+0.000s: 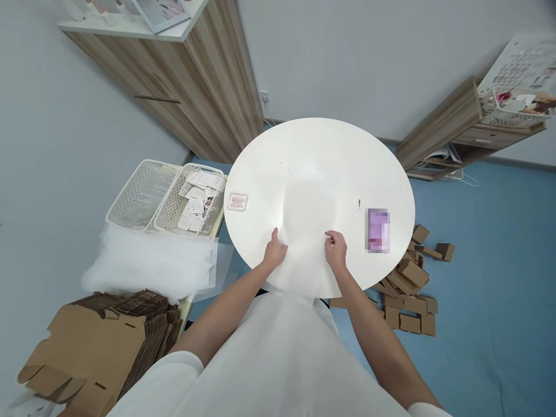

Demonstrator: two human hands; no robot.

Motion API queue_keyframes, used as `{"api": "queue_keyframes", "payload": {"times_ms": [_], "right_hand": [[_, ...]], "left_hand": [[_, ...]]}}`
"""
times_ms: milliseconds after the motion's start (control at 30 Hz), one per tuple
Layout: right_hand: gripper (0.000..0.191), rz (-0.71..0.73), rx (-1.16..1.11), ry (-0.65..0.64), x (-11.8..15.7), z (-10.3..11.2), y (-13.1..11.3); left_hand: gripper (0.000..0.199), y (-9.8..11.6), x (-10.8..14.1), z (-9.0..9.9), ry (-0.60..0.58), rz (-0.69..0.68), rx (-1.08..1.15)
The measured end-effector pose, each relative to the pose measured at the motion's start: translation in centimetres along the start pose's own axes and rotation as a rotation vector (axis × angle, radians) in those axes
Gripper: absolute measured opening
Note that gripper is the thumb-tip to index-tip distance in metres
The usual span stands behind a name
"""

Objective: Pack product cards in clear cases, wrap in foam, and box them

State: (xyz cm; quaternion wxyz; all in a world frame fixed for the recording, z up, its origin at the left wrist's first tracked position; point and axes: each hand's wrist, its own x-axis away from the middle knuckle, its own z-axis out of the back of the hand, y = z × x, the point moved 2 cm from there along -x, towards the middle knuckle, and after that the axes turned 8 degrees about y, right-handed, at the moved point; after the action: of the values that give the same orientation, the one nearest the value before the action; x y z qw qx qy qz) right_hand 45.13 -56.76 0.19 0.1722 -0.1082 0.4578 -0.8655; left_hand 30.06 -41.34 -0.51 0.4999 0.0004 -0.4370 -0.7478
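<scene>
Flanking a thin, pale sheet at the centre of the frame, your hands are at the near half of the white table. Your left hand, just left of centre, has its index finger and thumb spread apart, with nothing visible between them. Your right hand, right of centre, has curled fingers; whether they pinch the sheet's edge, you cannot tell. Toward the tabletop's left edge sits a small clear case with pink contents; toward its right lies a purple item, its details blurred. Flat cardboard is stacked at lower left.
</scene>
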Motion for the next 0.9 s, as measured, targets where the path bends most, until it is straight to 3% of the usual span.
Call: {"api": "queue_keyframes", "payload": {"times_ms": [167,300,467,567,633,900], "right_hand": [[0.047,0.115,0.311,-0.117,-0.6,-0.6,1.2],[0.061,0.315,0.443,-0.321,0.0,-1.4,1.2],[0.065,0.357,0.670,-0.449,0.2,-1.9,2.3],[0.066,0.372,0.732,-0.475,-0.6,-1.8,2.7],[0.066,0.375,0.738,-0.475,-1.3,-1.7,2.8],[0.066,0.381,0.705,-0.484,-2.5,-1.2,2.8]], "left_hand": [[0.076,0.3,-0.5,-0.6,0.037,0.032,0.032],[0.074,0.7,-0.7,-1.2,0.066,0.015,0.023],[0.076,0.8,-0.2,-1.0,0.207,-0.290,-0.258],[0.071,0.6,0.3,-1.0,0.111,-0.516,-0.514],[0.067,0.3,0.6,-1.1,0.021,-0.591,-0.633],[0.070,-0.7,0.4,-1.7,-0.051,-0.589,-0.756]]}}
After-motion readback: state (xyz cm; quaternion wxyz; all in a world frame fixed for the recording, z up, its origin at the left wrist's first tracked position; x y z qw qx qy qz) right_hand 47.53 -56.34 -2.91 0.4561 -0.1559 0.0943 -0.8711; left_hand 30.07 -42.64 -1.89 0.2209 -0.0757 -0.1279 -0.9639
